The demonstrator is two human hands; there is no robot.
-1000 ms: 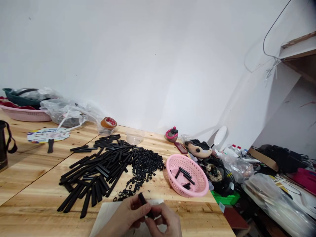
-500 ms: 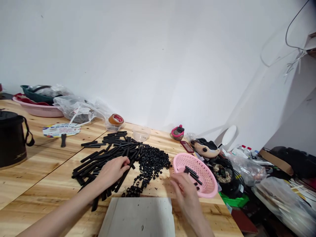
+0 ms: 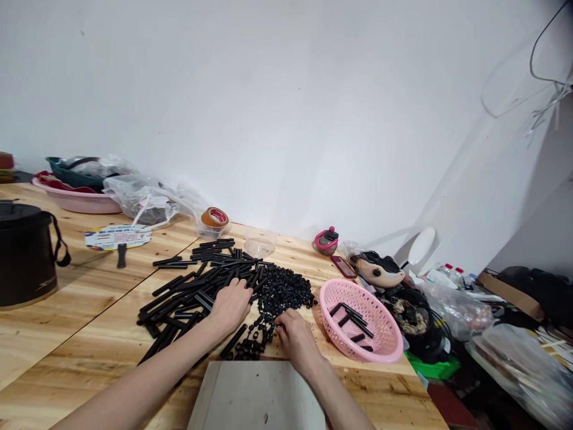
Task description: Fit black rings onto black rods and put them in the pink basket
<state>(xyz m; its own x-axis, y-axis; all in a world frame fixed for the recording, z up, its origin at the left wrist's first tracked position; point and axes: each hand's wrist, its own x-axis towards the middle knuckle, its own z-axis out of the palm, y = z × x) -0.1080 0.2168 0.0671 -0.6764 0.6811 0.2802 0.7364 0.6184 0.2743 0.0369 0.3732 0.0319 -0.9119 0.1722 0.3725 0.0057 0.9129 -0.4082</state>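
My left hand (image 3: pixel 233 303) rests over the right edge of a pile of black tubes (image 3: pixel 183 292), its fingers curled down among them. What those fingers grip is hidden. Just right of it, my right hand (image 3: pixel 296 335) pinches at the near end of a heap of small black pieces (image 3: pixel 286 291), some of which look like rings. Its fingertips touch the heap, and any piece between them is too small to make out. Beside this hand stands a pink plastic basket (image 3: pixel 329 322) holding several black tubes.
A pale board (image 3: pixel 259 394) lies at the near edge of the wooden table (image 3: pixel 102 346). Behind are a clear tub (image 3: pixel 261 246), a tape roll (image 3: pixel 215 218) and a phone (image 3: pixel 343 267). A black bucket (image 3: pixel 27 257) and a hand fan (image 3: pixel 119 237) stand left; clutter crowds the right.
My right hand has moved left from the basket to the small black pieces. More tubes show inside the basket now. My left hand has shifted slightly right over the tube pile.
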